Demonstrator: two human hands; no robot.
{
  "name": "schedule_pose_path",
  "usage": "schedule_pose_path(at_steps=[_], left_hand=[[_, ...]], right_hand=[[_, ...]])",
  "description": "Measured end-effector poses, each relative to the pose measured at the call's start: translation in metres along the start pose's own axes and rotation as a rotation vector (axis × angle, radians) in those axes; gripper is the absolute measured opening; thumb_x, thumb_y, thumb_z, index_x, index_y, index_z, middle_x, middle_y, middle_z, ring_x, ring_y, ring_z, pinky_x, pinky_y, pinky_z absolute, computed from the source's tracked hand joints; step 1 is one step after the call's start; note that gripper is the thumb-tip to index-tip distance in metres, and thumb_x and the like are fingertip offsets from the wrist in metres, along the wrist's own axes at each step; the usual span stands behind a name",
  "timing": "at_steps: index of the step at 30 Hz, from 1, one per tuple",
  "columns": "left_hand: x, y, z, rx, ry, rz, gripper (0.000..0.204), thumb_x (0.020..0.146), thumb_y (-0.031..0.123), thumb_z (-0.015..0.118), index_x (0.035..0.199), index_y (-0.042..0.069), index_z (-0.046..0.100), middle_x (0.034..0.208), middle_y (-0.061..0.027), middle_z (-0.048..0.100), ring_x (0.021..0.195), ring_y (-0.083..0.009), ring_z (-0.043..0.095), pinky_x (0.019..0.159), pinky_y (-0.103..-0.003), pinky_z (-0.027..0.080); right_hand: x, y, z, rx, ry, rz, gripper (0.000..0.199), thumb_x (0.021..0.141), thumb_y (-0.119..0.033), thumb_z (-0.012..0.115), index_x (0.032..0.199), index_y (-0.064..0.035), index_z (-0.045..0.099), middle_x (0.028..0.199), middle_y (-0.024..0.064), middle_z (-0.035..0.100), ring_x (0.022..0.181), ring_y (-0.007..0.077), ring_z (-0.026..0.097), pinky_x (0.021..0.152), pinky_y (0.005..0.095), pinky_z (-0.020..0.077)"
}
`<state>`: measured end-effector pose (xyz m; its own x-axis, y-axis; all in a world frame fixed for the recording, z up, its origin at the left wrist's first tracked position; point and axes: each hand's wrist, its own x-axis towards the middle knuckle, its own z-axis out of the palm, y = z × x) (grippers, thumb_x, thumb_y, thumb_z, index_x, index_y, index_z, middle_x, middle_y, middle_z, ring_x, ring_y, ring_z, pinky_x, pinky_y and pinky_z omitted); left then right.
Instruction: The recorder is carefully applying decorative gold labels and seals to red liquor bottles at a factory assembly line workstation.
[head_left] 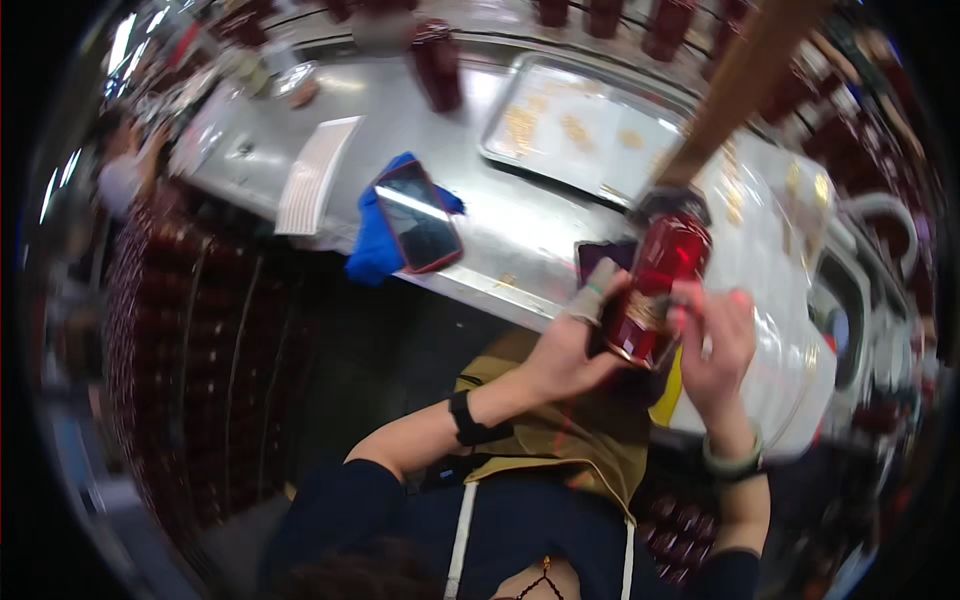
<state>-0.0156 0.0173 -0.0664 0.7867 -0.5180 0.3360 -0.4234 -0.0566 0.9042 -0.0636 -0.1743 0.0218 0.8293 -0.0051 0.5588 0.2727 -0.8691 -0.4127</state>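
Observation:
A red glass bottle (672, 255) with a gold emblem on its side tilts over the table edge in front of me. My left hand (570, 345) grips it from the left near its lower end, a pale wrap round one finger. My right hand (718, 345) is at the bottle's right side, its fingertips drawn together against or very near the emblem; whether they pinch something small is hidden by blur. Dark cloth (598, 258) shows behind the bottle.
On the metal table (510, 235) lie a phone (420, 218) over a blue cloth (372, 240), a white striped sheet (318, 178) and a tray (500, 135) with small gold pieces. Another red bottle (437, 70) stands farther back. A wooden post (735, 90) rises behind my bottle.

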Motion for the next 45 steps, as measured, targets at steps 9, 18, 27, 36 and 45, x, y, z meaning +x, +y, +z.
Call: schedule_pose_path(at_steps=[9,18,27,36,45], left_hand=[[0.006,0.006,0.011,0.214,0.004,0.166,0.102,0.070,0.004,0.088,0.156,-0.004,0.036,0.148,-0.0207,0.054,0.133,-0.0327,0.056,0.111,-0.039,0.044],[0.002,-0.004,0.002,0.233,-0.157,0.043,0.102,0.068,0.008,0.090,0.154,-0.006,0.037,0.146,-0.0240,0.053,0.135,-0.0400,0.052,0.115,-0.045,0.040],[0.015,0.004,0.005,0.150,-0.126,0.108,0.095,0.073,0.008,0.087,0.154,-0.004,0.039,0.148,-0.0221,0.053,0.130,-0.0353,0.056,0.109,-0.042,0.046],[0.009,-0.009,-0.002,0.247,-0.185,0.120,0.092,0.071,0.011,0.087,0.151,-0.007,0.043,0.153,-0.0230,0.049,0.134,-0.0410,0.050,0.115,-0.045,0.039],[0.009,-0.012,-0.004,0.310,-0.202,0.165,0.091,0.076,0.011,0.085,0.152,-0.008,0.040,0.148,-0.0249,0.053,0.133,-0.0340,0.053,0.110,-0.041,0.042]], right_hand=[[-0.024,0.011,-0.005,0.063,0.107,-0.085,0.024,0.075,-0.010,0.076,0.099,-0.0113,0.076,0.092,0.0034,0.073,0.073,0.0238,0.059,0.077,0.0362,0.0425],[-0.041,0.003,-0.009,0.067,0.035,-0.258,0.025,0.077,-0.009,0.071,0.101,-0.0151,0.077,0.094,-0.0015,0.072,0.083,0.0178,0.061,0.076,0.0332,0.0435],[-0.013,0.016,0.005,0.114,0.057,-0.256,0.017,0.083,-0.013,0.073,0.100,-0.0145,0.075,0.094,0.0000,0.071,0.082,0.0188,0.062,0.082,0.0366,0.0489],[-0.013,0.036,0.007,-0.022,0.038,-0.600,0.013,0.086,-0.020,0.067,0.098,-0.0186,0.072,0.103,-0.0045,0.069,0.087,0.0187,0.061,0.088,0.0390,0.0533],[-0.035,0.045,-0.001,-0.152,0.109,-0.321,0.022,0.083,-0.012,0.072,0.104,-0.0189,0.077,0.104,-0.0059,0.072,0.085,0.0129,0.059,0.081,0.0317,0.0424]])
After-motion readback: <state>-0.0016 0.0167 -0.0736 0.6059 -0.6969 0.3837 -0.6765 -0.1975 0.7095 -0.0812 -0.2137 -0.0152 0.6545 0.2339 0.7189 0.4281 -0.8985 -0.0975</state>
